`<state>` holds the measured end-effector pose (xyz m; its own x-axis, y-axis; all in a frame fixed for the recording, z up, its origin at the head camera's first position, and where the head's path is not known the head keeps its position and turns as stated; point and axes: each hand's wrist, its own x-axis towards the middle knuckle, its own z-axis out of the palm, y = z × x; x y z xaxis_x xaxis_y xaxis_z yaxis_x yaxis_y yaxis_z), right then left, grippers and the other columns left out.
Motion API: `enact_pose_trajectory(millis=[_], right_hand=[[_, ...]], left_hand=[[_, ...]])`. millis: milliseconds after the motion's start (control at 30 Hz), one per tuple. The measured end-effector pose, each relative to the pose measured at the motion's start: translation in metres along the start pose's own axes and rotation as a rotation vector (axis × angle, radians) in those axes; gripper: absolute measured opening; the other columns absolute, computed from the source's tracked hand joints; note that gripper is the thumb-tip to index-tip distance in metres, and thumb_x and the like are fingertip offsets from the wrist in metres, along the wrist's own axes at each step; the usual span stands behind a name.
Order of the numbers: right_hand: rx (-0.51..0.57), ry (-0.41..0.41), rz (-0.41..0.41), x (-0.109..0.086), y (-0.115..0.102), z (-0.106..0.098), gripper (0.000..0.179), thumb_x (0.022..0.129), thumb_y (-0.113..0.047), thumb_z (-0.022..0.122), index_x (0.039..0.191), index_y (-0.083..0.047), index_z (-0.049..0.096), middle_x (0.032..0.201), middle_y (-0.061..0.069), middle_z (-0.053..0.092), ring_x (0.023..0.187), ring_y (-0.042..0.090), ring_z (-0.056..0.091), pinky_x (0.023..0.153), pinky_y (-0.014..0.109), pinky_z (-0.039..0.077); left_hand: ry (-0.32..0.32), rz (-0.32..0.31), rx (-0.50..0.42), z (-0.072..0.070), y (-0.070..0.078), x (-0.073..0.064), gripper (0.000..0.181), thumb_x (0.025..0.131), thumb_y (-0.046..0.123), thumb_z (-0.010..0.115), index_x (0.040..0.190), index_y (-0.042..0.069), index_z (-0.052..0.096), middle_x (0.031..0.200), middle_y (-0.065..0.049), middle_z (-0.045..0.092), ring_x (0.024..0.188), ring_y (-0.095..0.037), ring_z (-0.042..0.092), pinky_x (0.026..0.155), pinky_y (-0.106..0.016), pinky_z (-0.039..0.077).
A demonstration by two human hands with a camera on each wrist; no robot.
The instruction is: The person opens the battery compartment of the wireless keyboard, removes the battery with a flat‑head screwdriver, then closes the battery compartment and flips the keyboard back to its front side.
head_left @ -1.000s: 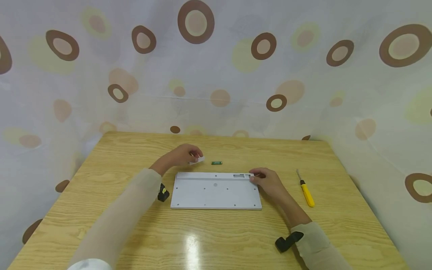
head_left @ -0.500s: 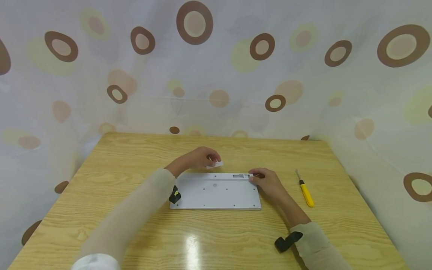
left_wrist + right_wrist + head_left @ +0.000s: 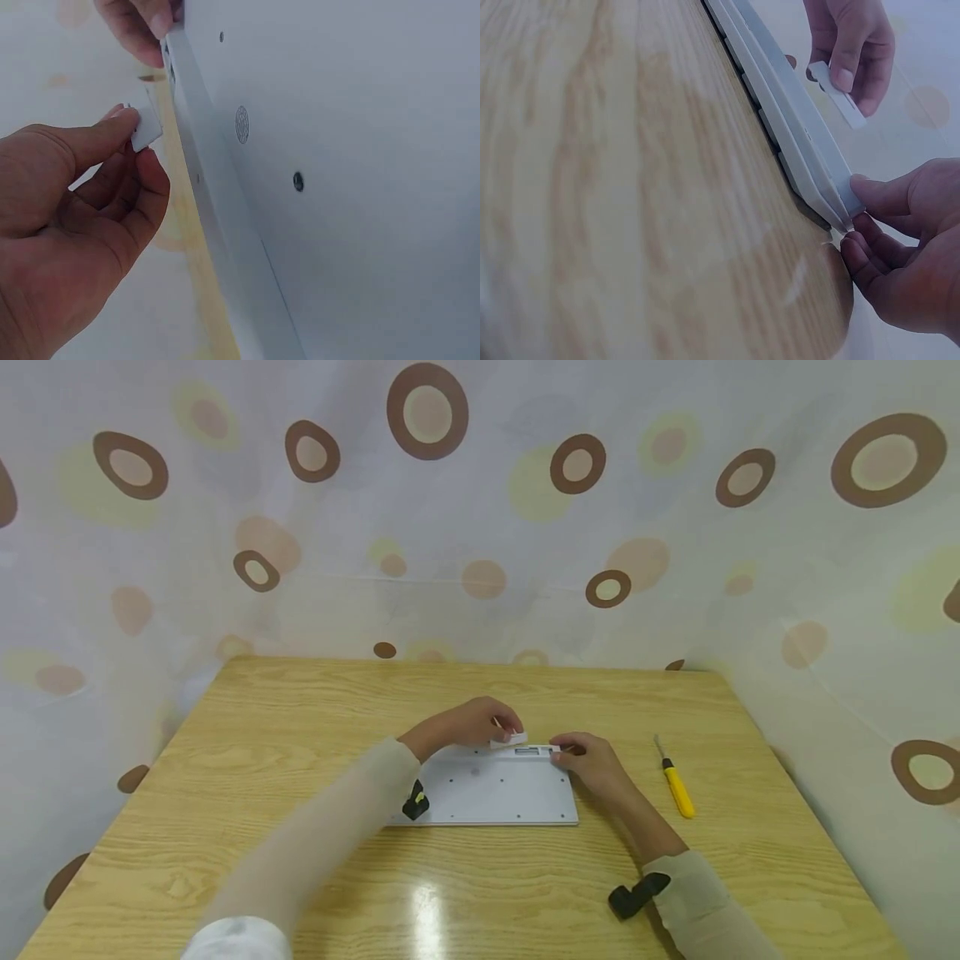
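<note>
A white keyboard [image 3: 487, 797] lies face down on the table, its screw-dotted underside up. Near the right end of its far edge is an uncovered battery compartment [image 3: 527, 751]. My left hand [image 3: 480, 720] pinches a small white battery cover [image 3: 838, 94] between thumb and fingers. In the head view that cover is just left of the compartment, above the far edge; the left wrist view shows it apart from the keyboard. My right hand [image 3: 596, 764] grips the keyboard's far right corner, thumb on the underside and fingers beneath. The left forearm hides the keyboard's left end.
To the right on the wooden table [image 3: 480, 877] lies a screwdriver [image 3: 678, 787] with a yellow handle, its tip pointing away. A patterned curtain [image 3: 480, 527] hangs behind the table and along its sides.
My left hand has carried the battery cover rightward, from the far left of the keyboard to beside the compartment. A green battery seen behind the keyboard earlier is now hidden. My right hand stays put.
</note>
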<state>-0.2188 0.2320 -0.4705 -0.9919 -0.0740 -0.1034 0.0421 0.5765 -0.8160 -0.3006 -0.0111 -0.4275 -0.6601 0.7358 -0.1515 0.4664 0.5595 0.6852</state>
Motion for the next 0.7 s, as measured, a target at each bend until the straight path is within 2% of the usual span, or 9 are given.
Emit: enact_pose_trajectory(millis=[700], right_hand=[[-0.034, -0.006, -0.003, -0.003, -0.003, -0.002, 0.033, 0.098, -0.017, 0.067, 0.128, -0.005, 0.067, 0.117, 0.013, 0.065, 0.105, 0.025, 0.058, 0.089, 0.036, 0.047]], left_hand=[[-0.046, 0.028, 0.020, 0.022, 0.012, 0.029, 0.023, 0.102, 0.011, 0.060, 0.121, 0.012, 0.071, 0.107, 0.003, 0.068, 0.099, -0.011, 0.058, 0.086, -0.024, 0.048]])
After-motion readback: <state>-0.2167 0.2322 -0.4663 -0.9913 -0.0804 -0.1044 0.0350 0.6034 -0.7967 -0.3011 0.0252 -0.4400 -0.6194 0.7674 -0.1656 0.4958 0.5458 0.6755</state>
